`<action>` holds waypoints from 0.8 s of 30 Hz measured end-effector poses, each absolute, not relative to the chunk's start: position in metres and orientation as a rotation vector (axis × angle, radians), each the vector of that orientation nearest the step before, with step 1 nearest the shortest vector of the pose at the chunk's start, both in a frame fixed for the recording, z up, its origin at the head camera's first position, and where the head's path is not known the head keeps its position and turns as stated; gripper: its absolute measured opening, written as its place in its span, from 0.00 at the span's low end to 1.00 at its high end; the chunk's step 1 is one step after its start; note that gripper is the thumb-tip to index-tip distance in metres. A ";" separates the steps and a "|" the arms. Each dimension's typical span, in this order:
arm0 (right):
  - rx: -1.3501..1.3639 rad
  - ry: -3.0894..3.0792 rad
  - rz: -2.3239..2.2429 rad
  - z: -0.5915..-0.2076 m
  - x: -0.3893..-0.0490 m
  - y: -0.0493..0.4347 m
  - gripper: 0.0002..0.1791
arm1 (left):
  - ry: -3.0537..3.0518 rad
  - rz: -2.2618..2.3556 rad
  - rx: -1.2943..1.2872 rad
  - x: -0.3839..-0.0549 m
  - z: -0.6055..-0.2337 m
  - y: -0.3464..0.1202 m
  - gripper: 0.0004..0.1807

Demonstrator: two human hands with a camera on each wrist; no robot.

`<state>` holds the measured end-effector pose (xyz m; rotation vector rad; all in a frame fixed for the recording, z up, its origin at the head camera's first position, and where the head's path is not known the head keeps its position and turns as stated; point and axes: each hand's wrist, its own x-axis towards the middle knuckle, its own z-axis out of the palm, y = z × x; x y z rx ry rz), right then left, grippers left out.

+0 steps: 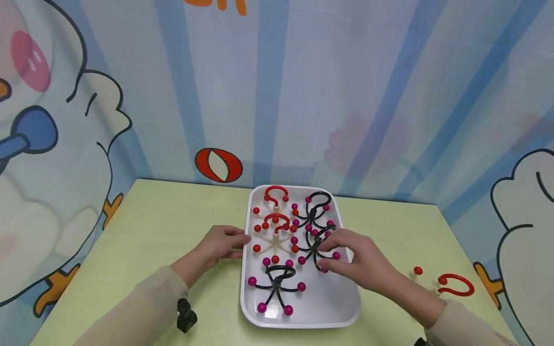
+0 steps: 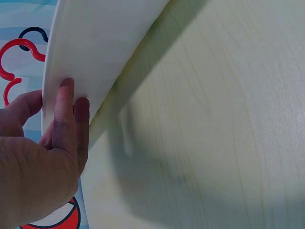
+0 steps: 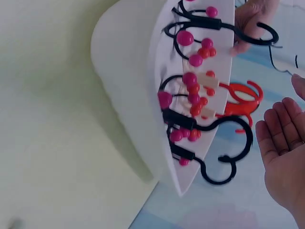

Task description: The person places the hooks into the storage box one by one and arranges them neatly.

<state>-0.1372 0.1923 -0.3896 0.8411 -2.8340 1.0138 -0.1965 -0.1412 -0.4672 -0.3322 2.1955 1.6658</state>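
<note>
My left hand (image 1: 222, 246) grips the left side of a white tray (image 1: 318, 307), one fingertip at the rim and other fingers (image 2: 64, 114) against the outer wall. Inside lie three black hooks (image 1: 277, 281) with thin legs ending in magenta balls. Two red-looped hooks (image 1: 277, 221) with pale legs and red balls lie at the back left. My right hand (image 1: 363, 257) hovers over the right side, by the middle black hook (image 1: 316, 245). In the right wrist view that hand (image 3: 286, 148) is apart from the hooks, thumb away from fingers, with nothing between.
Another red-looped hook (image 1: 456, 284) lies on the pale wooden table (image 1: 173, 216) at right, partly behind my right forearm. A patterned blue and white cloth backdrop (image 1: 298, 96) stands along the table's back and sides.
</note>
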 end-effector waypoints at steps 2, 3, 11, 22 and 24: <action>0.814 -2.825 0.992 -0.387 -0.136 0.203 0.12 | 2.194 1.666 -0.328 -0.197 -0.467 -0.141 0.22; 0.803 -2.813 0.984 -0.386 -0.136 0.209 0.12 | 2.194 1.666 -0.328 -0.197 -0.468 -0.141 0.22; 0.674 -2.783 0.836 -0.374 -0.131 0.256 0.14 | 2.202 1.653 -0.337 -0.197 -0.469 -0.141 0.23; 0.497 -2.790 0.747 -0.368 -0.128 0.316 0.16 | 2.201 1.657 -0.332 -0.198 -0.471 -0.142 0.23; 0.469 -2.797 0.755 -0.368 -0.127 0.326 0.17 | 2.199 1.659 -0.330 -0.198 -0.471 -0.142 0.23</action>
